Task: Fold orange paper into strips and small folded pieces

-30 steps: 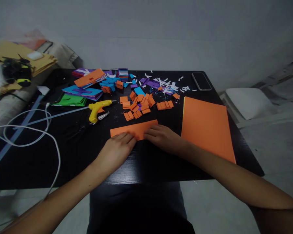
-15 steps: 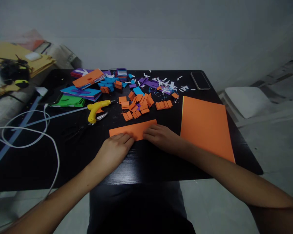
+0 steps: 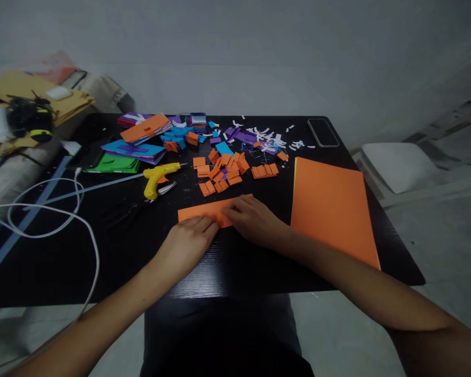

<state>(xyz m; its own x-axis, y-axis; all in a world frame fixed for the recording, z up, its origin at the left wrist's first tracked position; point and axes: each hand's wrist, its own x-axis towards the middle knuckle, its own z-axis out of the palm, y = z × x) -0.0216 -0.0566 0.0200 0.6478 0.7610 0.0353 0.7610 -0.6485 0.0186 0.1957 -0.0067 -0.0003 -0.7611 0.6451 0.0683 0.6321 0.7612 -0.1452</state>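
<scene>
A long orange paper strip (image 3: 204,210) lies flat on the black table (image 3: 235,272) near its front middle. My left hand (image 3: 192,238) rests on the strip's lower edge, palm down, its fingers lying flat. On the strip's right half is my right hand (image 3: 251,217), fingertips touching the paper and partly bent; whether they pinch it cannot be made out. The hands are close together but apart. Just beyond the strip are small folded orange pieces (image 3: 230,167). To the right lies a stack of orange sheets (image 3: 332,209).
A yellow glue gun (image 3: 153,180) lies by metal-tipped pliers (image 3: 167,188) left of the strip. White cable (image 3: 90,235) loops at the left. Folded coloured paper packets (image 3: 147,127) and scraps (image 3: 267,139) lie at the back, a phone (image 3: 322,132) back right, a white stool (image 3: 396,166) beyond.
My right hand has slid slightly left along the strip, closer to my left hand. My left hand stays on the lower edge. The whole view has shifted slightly.
</scene>
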